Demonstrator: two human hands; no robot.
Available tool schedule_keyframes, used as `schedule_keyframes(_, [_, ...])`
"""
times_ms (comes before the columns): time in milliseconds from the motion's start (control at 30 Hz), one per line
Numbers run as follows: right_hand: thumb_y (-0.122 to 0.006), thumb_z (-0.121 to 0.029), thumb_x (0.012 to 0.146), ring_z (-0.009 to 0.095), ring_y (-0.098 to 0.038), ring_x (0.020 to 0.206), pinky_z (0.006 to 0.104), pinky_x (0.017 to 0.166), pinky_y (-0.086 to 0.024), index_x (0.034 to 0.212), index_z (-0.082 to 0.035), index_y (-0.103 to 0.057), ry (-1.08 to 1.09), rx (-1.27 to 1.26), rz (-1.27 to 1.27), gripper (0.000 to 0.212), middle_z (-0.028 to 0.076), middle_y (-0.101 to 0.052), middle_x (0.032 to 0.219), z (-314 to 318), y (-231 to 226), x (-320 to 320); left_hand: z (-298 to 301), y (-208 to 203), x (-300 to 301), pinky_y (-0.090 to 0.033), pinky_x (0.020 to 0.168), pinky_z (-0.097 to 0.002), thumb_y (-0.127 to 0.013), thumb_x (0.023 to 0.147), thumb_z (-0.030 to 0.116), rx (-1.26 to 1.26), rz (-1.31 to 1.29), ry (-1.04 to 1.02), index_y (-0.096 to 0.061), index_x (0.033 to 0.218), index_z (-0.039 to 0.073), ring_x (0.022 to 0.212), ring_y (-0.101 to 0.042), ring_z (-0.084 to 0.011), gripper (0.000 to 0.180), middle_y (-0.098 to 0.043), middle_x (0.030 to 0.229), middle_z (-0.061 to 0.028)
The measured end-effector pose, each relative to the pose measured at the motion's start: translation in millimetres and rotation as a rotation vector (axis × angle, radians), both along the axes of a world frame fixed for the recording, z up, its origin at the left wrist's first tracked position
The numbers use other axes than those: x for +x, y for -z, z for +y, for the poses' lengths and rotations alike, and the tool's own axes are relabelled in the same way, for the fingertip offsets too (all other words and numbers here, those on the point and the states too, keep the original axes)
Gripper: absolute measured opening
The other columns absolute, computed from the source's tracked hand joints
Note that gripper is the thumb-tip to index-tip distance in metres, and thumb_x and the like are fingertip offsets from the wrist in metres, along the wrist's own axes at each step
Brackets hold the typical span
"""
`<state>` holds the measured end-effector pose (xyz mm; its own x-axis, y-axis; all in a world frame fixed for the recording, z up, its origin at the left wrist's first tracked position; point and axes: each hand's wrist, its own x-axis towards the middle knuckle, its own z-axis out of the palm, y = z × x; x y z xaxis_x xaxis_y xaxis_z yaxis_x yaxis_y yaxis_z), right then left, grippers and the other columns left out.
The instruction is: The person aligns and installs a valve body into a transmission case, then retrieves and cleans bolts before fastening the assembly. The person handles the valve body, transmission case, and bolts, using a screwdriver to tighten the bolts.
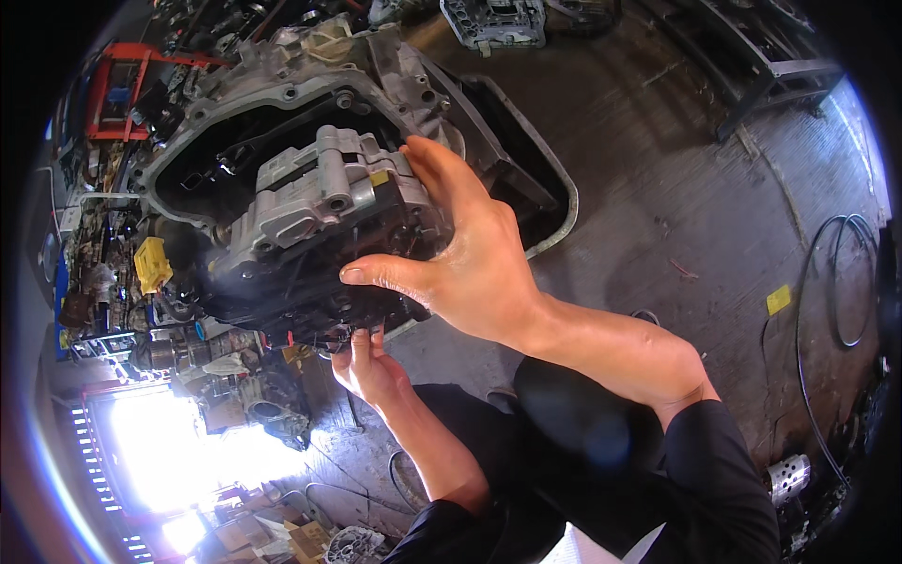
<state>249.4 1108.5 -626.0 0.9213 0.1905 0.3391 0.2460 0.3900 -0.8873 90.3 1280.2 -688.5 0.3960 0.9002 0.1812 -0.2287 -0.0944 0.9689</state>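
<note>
A transmission valve body, silvery cast metal with a black part along its near side, sits tilted at the mouth of a large grey transmission housing. My right hand is wrapped round its right end, the thumb across the black part and the fingers reaching over the far edge. Below, my left hand grips the near lower edge with its fingertips; part of those fingers is hidden. I cannot tell whether the valve body touches the housing.
A yellow plastic piece stands left of the valve body. Beyond the housing lies another metal casting on the floor. A dark metal frame stands at far right, near a looped black hose. Cardboard boxes and parts crowd the lower left.
</note>
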Motion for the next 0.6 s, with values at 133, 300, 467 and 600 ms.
schedule_keyframes(133, [-0.102,-0.031,0.065,0.04,-0.06,0.133,0.0416,0.113,-0.049,0.15,0.011,-0.041,-0.029,-0.007,0.05,0.113,0.031,-0.056,0.141,-1.1,-5.5,-0.9,2.3,0.8,2.5,-0.065,0.088,-0.0403,-0.066,0.088,-0.012,-0.008,-0.048,0.035,-0.063,0.127,-0.006,0.103,-0.074,-0.0276,0.04,-0.071,0.118,-0.0177])
schedule_keyframes(300, [-0.101,-0.018,0.068,0.026,-0.062,0.131,0.0374,0.112,-0.048,0.15,0.006,-0.043,-0.077,0.003,0.111,0.104,0.023,-0.061,0.142,-5.1,-12.9,-3.9,8.5,4.1,3.9,-0.064,0.087,-0.0394,-0.068,0.082,-0.015,-0.032,-0.058,0.036,-0.065,0.125,-0.004,0.1,-0.074,-0.0252,0.044,-0.073,0.114,-0.0143])
schedule_keyframes(467, [-0.1,-0.009,0.069,0.021,-0.061,0.13,0.0358,0.112,-0.047,0.149,0.006,-0.043,-0.105,0.061,0.141,0.1,0.017,-0.065,0.138,-3.1,-14.6,-5.3,10.6,2.5,6.0,-0.062,0.084,-0.0363,-0.07,0.078,-0.015,-0.059,-0.115,0.067,-0.067,0.122,-0.004,0.094,-0.074,-0.0232,0.046,-0.073,0.11,-0.0124])
schedule_keyframes(600, [-0.102,-0.009,0.066,0.023,-0.054,0.139,0.035,0.116,-0.045,0.151,0.005,-0.042,-0.138,0.087,0.147,0.105,0.019,-0.058,0.146,-4.7,-9.7,-2.2,4.2,2.9,12.0,-0.062,0.084,-0.0346,-0.068,0.079,-0.013,-0.061,-0.119,0.074,-0.066,0.122,-0.005,0.095,-0.074,-0.0236,0.044,-0.073,0.111,-0.0138])
